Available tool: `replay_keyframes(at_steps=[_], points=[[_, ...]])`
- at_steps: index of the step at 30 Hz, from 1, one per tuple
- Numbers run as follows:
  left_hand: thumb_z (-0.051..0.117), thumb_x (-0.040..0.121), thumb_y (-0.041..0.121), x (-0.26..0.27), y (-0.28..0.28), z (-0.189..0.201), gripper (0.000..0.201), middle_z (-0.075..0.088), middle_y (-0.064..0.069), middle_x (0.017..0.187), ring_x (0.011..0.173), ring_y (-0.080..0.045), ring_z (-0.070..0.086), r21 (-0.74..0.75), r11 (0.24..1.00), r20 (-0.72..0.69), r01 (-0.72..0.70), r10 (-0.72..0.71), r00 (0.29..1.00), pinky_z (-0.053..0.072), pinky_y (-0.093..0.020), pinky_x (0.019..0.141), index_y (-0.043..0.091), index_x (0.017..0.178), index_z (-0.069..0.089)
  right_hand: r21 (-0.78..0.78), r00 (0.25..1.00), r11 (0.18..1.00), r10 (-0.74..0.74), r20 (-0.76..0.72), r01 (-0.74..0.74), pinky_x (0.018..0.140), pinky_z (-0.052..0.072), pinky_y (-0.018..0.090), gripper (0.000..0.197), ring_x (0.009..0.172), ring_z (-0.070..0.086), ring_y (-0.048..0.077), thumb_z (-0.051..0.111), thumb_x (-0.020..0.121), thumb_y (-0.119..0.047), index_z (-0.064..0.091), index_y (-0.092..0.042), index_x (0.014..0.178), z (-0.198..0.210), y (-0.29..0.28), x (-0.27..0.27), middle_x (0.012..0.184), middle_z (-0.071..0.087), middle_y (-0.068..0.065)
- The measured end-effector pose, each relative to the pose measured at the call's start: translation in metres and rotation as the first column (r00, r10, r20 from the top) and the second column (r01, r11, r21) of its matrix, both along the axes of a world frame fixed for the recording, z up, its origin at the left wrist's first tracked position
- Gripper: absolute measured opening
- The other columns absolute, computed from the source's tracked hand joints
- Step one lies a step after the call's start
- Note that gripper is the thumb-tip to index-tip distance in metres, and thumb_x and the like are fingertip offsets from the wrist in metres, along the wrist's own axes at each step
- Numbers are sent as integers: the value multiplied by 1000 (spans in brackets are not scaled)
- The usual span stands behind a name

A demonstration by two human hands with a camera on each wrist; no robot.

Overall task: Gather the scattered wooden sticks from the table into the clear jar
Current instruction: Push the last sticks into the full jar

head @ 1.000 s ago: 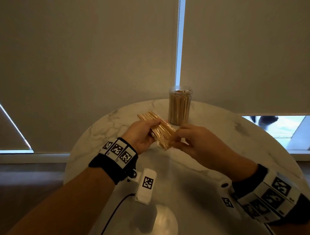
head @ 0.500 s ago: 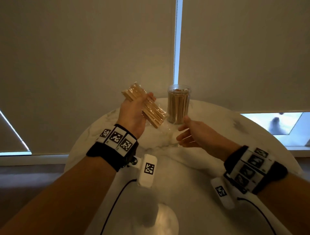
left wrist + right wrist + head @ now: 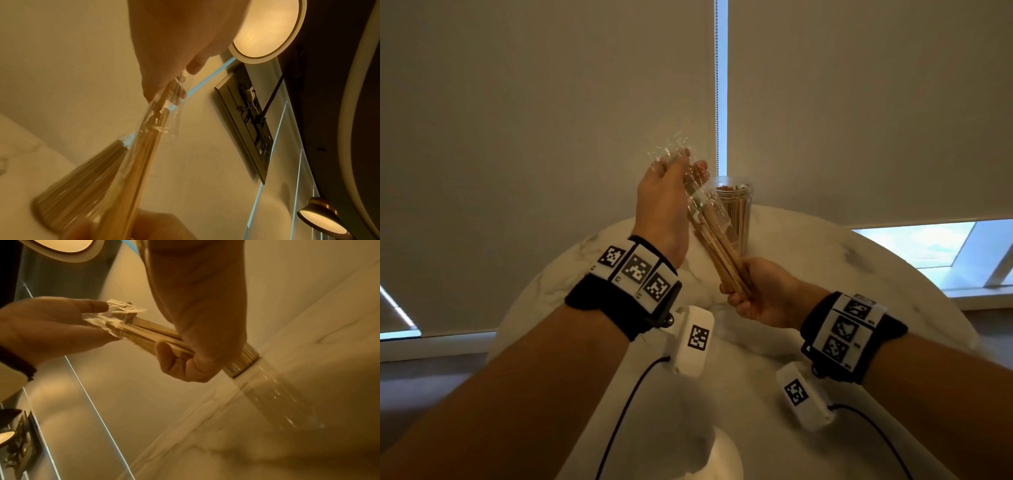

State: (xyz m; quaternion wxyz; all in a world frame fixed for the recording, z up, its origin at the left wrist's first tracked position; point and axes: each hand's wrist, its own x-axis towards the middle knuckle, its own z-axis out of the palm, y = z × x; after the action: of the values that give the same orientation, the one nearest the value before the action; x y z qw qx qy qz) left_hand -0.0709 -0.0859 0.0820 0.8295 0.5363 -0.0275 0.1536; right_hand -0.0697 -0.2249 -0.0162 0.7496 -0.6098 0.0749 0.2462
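Observation:
A bundle of wooden sticks (image 3: pixel 717 246) slants in the air in front of the clear jar (image 3: pixel 734 212), which stands at the back of the table and holds several sticks. My right hand (image 3: pixel 736 294) grips the bundle's lower end. My left hand (image 3: pixel 681 168) is raised above it and pinches the clear plastic wrapper (image 3: pixel 671 154), which still covers the upper part of the sticks. In the right wrist view my right hand (image 3: pixel 185 356) is curled round the sticks (image 3: pixel 152 335), and the left hand (image 3: pixel 98 318) holds the wrapper (image 3: pixel 117 316).
The round white marble table (image 3: pixel 859 281) lies under both hands. Closed blinds (image 3: pixel 551 137) hang behind it, with a bright window strip (image 3: pixel 928 246) at the right. A ceiling lamp (image 3: pixel 267 29) shows in the left wrist view.
My left hand lifted the wrapped bundle and tipped it upright. My right hand came in and took hold of the sticks' lower end, and the wrapper has slid up off that end.

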Motion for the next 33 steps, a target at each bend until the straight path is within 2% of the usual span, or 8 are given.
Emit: replay_keyframes(at_steps=[7, 13, 17, 21, 23, 25, 28, 33], points=[[57, 100, 20, 3, 19, -7, 18, 73, -11, 113, 106, -24, 70, -115, 993, 12, 15, -14, 1000, 50, -39, 90, 15, 117, 62, -344, 973, 935, 0, 232, 83, 41, 26, 20, 42, 42, 34, 11, 44, 100, -43, 60, -16, 73, 4, -15, 5, 58, 49, 1], [69, 91, 28, 13, 57, -39, 16, 69, 7, 104, 90, -10, 60, -100, 987, -179, -128, 108, 978, 48, -28, 80, 25, 107, 70, -689, 908, 666, 41, 416, 286, 45, 34, 24, 47, 45, 40, 16, 41, 98, -37, 60, -11, 64, 9, -47, 10, 54, 51, 2], [66, 90, 8, 19, 70, -91, 16, 67, -8, 93, 79, -15, 59, 109, 989, -358, -95, 128, 925, 47, -25, 70, 15, 104, 67, -730, 864, 562, 52, 500, 389, 49, 36, 28, 49, 45, 42, 19, 43, 96, -35, 60, -7, 59, 15, -68, 8, 50, 52, 5], [87, 63, 44, 20, 74, -122, 92, 53, -25, 134, 119, -41, 54, 372, 926, -652, 68, 208, 729, 47, -51, 100, 9, 139, 51, -778, 836, 461, 129, 534, 426, 56, 38, 30, 49, 48, 44, 20, 44, 95, -34, 55, -9, 55, 15, -73, 4, 48, 50, 4], [84, 60, 54, 16, 70, -112, 107, 43, -14, 146, 128, -37, 47, 563, 821, -510, -93, 434, 743, 45, -52, 102, 15, 147, 37, -799, 821, 423, 190, 539, 427, 58, 40, 31, 49, 52, 48, 21, 44, 95, -35, 55, -9, 55, 14, -71, 3, 51, 51, 5], [75, 75, 52, 5, 59, -91, 89, 42, -9, 148, 132, -29, 45, 663, 727, -273, -179, 456, 847, 43, -45, 105, 17, 148, 38, -811, 795, 398, 258, 548, 430, 56, 39, 30, 52, 53, 49, 21, 45, 96, -37, 57, -9, 55, 16, -64, 0, 53, 52, 5], [63, 85, 61, -22, 27, -58, 51, 69, 5, 114, 109, -13, 63, 741, 655, -248, 146, 64, 967, 47, -29, 85, 22, 117, 67, -789, 708, 408, 369, 602, 459, 55, 41, 31, 52, 57, 55, 21, 45, 98, -41, 66, -9, 62, 26, -46, -6, 59, 60, 7], [56, 88, 64, -46, 10, -25, 41, 76, 6, 88, 72, -9, 73, 851, 114, -468, 512, -279, 839, 51, -21, 52, 26, 103, 65, -765, 554, 450, 528, 644, 460, 53, 39, 31, 48, 47, 53, 11, 46, 98, -36, 64, -15, 59, 45, -20, -17, 55, 61, 1]])
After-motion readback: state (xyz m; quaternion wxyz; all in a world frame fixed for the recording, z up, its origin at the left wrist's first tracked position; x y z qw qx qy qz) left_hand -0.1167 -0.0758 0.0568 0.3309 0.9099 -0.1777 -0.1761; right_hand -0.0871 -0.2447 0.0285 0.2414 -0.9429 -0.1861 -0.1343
